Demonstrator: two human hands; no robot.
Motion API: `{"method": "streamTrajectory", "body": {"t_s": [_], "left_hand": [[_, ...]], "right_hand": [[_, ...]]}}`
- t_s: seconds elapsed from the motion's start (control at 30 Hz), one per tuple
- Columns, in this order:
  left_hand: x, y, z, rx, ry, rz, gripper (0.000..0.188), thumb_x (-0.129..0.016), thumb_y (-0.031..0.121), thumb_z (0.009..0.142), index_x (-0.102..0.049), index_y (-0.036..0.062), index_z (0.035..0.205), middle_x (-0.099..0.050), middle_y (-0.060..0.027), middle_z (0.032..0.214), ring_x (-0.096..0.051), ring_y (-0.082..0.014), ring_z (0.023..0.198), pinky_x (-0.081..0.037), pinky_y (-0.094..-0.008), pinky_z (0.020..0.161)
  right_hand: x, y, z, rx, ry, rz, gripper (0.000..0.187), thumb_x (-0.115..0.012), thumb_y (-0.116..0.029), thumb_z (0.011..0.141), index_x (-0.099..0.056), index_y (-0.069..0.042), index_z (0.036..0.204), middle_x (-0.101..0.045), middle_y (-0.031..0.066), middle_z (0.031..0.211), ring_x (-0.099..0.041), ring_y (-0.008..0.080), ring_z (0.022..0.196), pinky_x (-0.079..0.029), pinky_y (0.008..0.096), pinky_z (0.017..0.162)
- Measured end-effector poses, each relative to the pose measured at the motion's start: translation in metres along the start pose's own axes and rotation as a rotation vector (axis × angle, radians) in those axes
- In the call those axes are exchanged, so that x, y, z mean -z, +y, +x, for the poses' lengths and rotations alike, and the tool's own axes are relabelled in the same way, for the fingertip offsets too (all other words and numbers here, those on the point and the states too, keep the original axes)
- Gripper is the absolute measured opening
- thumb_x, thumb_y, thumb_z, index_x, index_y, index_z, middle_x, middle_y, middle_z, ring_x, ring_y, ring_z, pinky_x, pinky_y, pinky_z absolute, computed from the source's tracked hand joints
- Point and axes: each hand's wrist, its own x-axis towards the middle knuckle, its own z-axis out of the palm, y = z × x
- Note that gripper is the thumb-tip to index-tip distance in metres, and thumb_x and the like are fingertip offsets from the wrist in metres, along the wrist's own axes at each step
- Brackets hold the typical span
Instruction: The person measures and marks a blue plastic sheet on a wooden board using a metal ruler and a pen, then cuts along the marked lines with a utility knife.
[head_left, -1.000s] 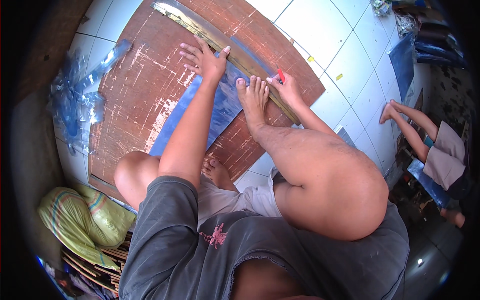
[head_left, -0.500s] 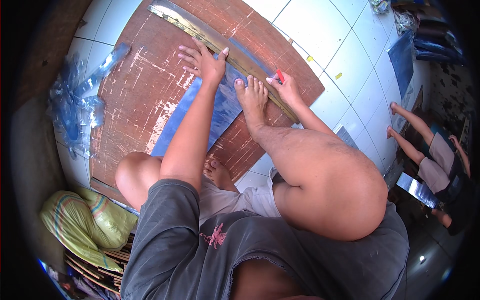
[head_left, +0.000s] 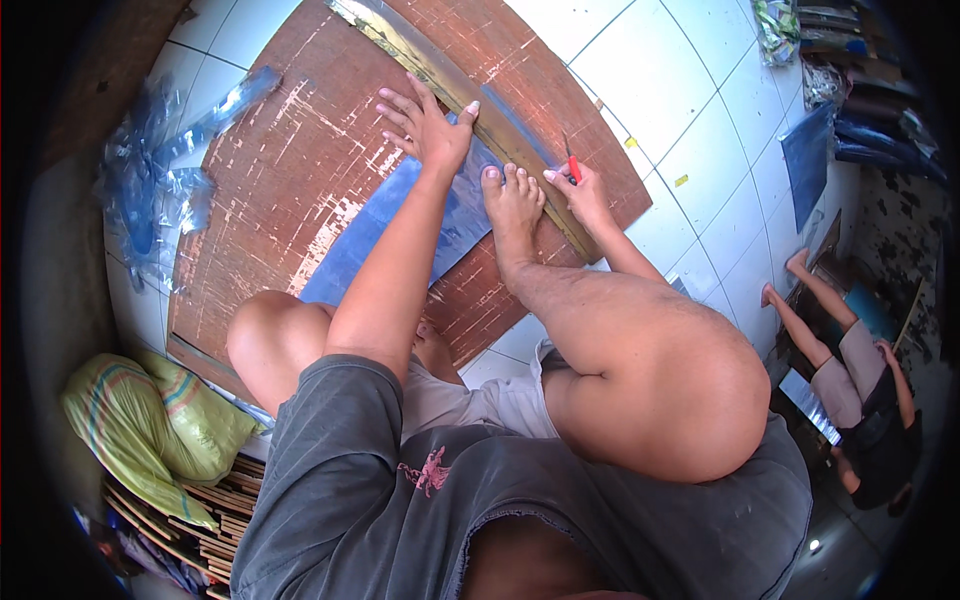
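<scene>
Steadying the long bar seems to be the step in hand. The left hand is spread wide, grasping nothing, its thumb resting on the bar; 1 bare foot stands between the 2 hands, toes at the bar. The right hand is closed around a red tool. The blue sheet lies below the left hand, reaching to the bar. The next move, I judge, calls for firm pressure and fingers away from the tool's thin tip.

Red tool: thin tip now shows, pointing far
Co-worker, right: feet wider apart, arm now in view
</scene>
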Motion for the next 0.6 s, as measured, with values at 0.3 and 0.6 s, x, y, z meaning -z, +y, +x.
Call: {"method": "streamTrajectory", "body": {"t_s": [0.3,0.6], "left_hand": [[0.007,0.002,0.001,0.026,-0.006,0.010,0.124,-0.076,0.058,0.083,0.006,0.0186,0.167,0.023,-0.0281,0.167,0.024,-0.0470,0.154,0.009,-0.0695,0.119],[0.002,-0.006,0.004,0.036,-0.002,-0.003,0.129,-0.078,0.062,0.080,0.009,0.0200,0.166,0.025,-0.0274,0.167,0.025,-0.0471,0.153,0.008,-0.0703,0.118]], "right_hand": [[-0.006,-0.060,0.026,0.389,0.160,0.109,0.034,-0.057,-0.036,0.105,-0.056,-0.002,0.111,-0.072,0.0184,0.085,-0.071,0.0380,0.084,-0.054,0.0481,0.076],[-0.025,-0.131,0.056,0.348,-0.074,-0.574,0.025,-0.047,-0.022,0.105,-0.050,0.002,0.112,-0.069,0.0353,0.091,-0.068,0.0536,0.090,-0.052,0.0607,0.080]]}}
